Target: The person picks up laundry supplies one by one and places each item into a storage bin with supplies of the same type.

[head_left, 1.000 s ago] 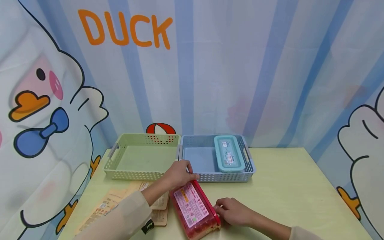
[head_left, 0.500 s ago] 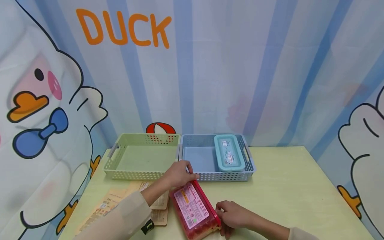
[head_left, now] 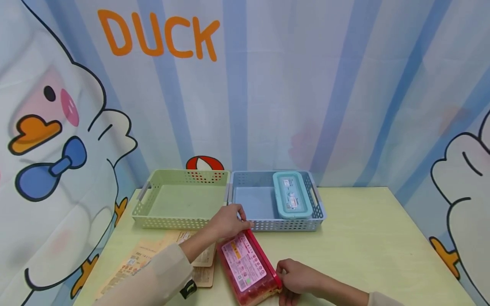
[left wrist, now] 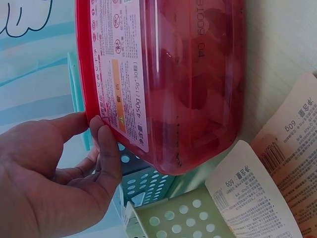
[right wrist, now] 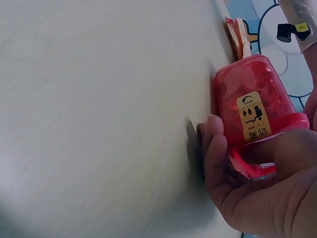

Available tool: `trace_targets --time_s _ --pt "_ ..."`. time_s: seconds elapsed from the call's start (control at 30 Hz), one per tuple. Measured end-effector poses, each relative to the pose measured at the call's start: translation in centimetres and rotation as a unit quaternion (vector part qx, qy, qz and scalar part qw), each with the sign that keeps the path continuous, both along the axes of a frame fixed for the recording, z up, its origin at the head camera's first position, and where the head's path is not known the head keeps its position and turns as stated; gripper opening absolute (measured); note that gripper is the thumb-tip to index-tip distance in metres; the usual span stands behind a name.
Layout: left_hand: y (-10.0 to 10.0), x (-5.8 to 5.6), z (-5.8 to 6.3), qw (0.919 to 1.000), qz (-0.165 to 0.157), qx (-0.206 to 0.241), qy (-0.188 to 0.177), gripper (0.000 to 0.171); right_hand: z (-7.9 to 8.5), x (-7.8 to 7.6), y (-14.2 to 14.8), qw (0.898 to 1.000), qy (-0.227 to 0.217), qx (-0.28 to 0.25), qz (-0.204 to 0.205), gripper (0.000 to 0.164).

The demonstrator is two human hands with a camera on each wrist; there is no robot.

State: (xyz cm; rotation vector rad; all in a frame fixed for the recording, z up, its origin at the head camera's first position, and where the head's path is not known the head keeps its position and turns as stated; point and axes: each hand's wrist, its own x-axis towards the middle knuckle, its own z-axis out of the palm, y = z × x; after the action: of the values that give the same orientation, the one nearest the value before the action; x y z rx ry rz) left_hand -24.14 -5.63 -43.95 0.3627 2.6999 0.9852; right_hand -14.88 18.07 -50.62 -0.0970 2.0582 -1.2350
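A red see-through plastic box (head_left: 246, 287) lies slantwise near the front of the table, its white label facing up and its red lid (head_left: 265, 256) on the right side. At the far corner my left hand (head_left: 227, 221) pinches the lid's edge between thumb and fingers. My right hand (head_left: 300, 276) is at the lid's near end; its thumb reaches against the rim and its fingers are curled. A yellow sticker (right wrist: 253, 115) spans that end of the box in the right wrist view. Rounded pieces show dimly through the red wall; their kind is unclear.
Beige printed packets (head_left: 132, 261) lie left of the box, partly under the left sleeve. Behind stand a green basket (head_left: 172, 223) and a blue basket (head_left: 283, 226), side by side. A teal lidded container (head_left: 292, 195) rests in the blue one. A duck-print curtain (head_left: 275, 85) hangs behind.
My right hand has shifted slightly down and toward the near end of the lid, its fingers now reaching lower beside the box. My left hand and the box stay in place.
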Motion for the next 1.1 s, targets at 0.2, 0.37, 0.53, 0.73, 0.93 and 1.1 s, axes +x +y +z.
trace_targets --time_s 0.2,0.37,0.53,0.73,0.93,1.1 --pt "0.1 0.0 0.4 0.9999 0.003 -0.011 0.012 0.024 -0.6 0.5 0.2 0.998 -0.022 -0.040 -0.037 0.005" --pt "0.1 0.0 0.6 0.9995 0.001 -0.023 0.023 0.020 -0.7 0.7 0.3 0.993 -0.061 -0.068 -0.068 0.005" --pt "0.0 0.0 0.7 0.9998 0.018 -0.009 0.006 0.020 -0.5 0.9 0.3 0.989 -0.090 -0.075 -0.095 0.006" --pt "0.0 -0.1 0.8 0.9997 0.020 -0.004 -0.014 0.020 -0.3 1.1 0.4 0.986 -0.104 -0.070 -0.110 0.006" --pt "-0.2 -0.1 1.3 0.9988 0.013 0.002 -0.046 0.018 0.0 1.0 0.6 0.985 -0.111 -0.071 -0.111 0.010" --pt "-0.6 -0.3 1.7 0.9973 -0.003 0.006 -0.073 0.024 -0.1 0.8 0.8 0.985 -0.113 -0.085 -0.095 0.014"
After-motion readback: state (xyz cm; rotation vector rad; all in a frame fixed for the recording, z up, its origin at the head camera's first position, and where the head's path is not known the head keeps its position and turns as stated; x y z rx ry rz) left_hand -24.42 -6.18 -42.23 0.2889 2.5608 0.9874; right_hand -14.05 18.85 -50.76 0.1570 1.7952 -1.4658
